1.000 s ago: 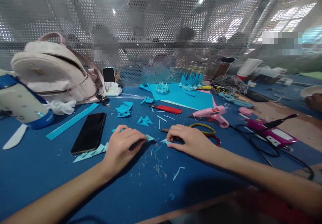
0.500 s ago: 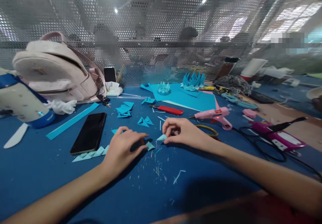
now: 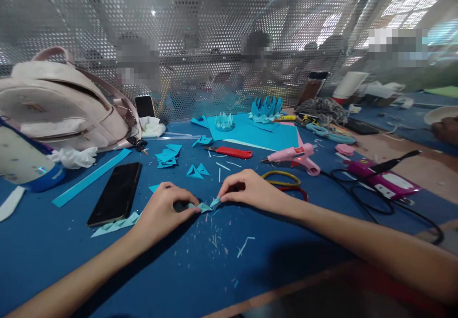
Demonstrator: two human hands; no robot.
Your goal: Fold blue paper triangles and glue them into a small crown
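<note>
A chain of pale blue folded paper triangles runs along the table from under my left hand. The fingers of that hand are closed on the chain near its right end. My right hand pinches a single folded paper triangle against that end; whether it is tucked in I cannot tell. Left of my wrist the rest of the pale strip of triangles shows beside a black phone. Brighter blue folded pieces are piled beyond my left hand, with a few more nearby.
A red craft knife, a pink glue gun with its cable, and yellow-and-red-handled scissors lie beyond my right hand. Paper crowns stand at the back. A backpack and bottle are at left.
My right hand has moved left, bringing its paper triangle up against the end of the chain. My left hand has closed more on the chain. The whole view has shifted slightly.
</note>
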